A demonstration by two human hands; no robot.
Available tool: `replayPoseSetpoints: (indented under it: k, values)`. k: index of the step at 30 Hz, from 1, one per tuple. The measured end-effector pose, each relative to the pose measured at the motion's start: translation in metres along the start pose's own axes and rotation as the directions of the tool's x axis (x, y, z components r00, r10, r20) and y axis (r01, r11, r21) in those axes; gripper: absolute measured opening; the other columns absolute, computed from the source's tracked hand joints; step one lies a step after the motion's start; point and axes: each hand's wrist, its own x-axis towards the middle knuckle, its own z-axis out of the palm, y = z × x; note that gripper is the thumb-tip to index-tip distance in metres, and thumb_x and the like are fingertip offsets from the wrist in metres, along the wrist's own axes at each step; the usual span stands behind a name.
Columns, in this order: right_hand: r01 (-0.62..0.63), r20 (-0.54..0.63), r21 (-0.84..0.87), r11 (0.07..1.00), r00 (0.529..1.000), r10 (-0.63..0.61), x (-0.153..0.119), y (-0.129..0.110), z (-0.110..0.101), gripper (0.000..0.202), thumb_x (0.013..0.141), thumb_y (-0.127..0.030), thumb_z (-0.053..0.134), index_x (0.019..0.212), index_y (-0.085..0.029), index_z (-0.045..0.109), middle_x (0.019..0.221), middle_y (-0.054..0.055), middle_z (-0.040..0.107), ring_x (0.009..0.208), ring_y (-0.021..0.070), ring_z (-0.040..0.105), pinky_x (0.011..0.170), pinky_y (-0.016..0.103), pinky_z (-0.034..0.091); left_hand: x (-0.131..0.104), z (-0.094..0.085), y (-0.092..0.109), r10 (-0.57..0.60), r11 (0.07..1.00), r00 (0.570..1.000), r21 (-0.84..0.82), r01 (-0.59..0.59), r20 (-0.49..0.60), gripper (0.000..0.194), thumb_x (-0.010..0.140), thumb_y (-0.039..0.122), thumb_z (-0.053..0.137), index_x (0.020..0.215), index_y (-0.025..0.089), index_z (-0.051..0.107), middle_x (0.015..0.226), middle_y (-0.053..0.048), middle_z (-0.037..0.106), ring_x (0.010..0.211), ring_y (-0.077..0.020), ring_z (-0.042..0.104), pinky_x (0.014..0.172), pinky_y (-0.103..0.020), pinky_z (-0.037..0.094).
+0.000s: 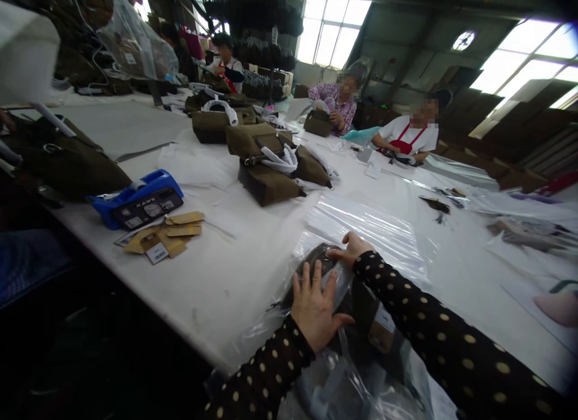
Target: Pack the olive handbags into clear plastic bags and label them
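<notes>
The dark handbag [359, 305] lies in a clear plastic sleeve [354, 378] on the table [217, 269]. The left hand [313, 308] rests spread over it; the right hand [354, 249] touches its far end, grip unclear. Likely light, soft, slick-skinned; best held through the body, not loose film.

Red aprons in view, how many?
2. One apron on a worker far back, left of centre; another apron on the rightmost worker across the table. More may be hidden.
</notes>
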Motion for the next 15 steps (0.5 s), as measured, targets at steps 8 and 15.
replayPoseSetpoints:
  k: [8,15]
  values:
    - [0.919,0.174,0.139,0.368,0.343,-0.923,-0.087,-0.054,0.027,0.059,0.071,-0.049,0.061,0.118,-0.015,0.047,0.105,0.011,0.055,0.093,0.0227,0.051,0.08,0.035,0.041,-0.117,-0.04,-0.103,-0.303,0.952,0.947,-0.073,0.296,-0.109,0.068,0.067,0.059,0.059,0.116,0.012,0.053,0.102,-0.015,0.063,0.093,-0.0302,0.059,0.08,-0.042,0.048]
    - [0.982,0.608,0.162,0.1,-0.02,-0.793,-0.088,-0.111,0.113,0.058,0.058,-0.044,0.072,0.11,-0.025,0.054,0.096,0.002,0.063,0.093,0.0234,0.054,0.083,0.037,0.04,-0.131,-0.056,-0.115,-0.37,0.836,0.917,-0.376,0.399,0.152,0.025,0.079,0.042,0.053,0.067,0.021,0.061,0.067,-0.001,0.062,0.066,-0.0179,0.06,0.063,-0.026,0.05]
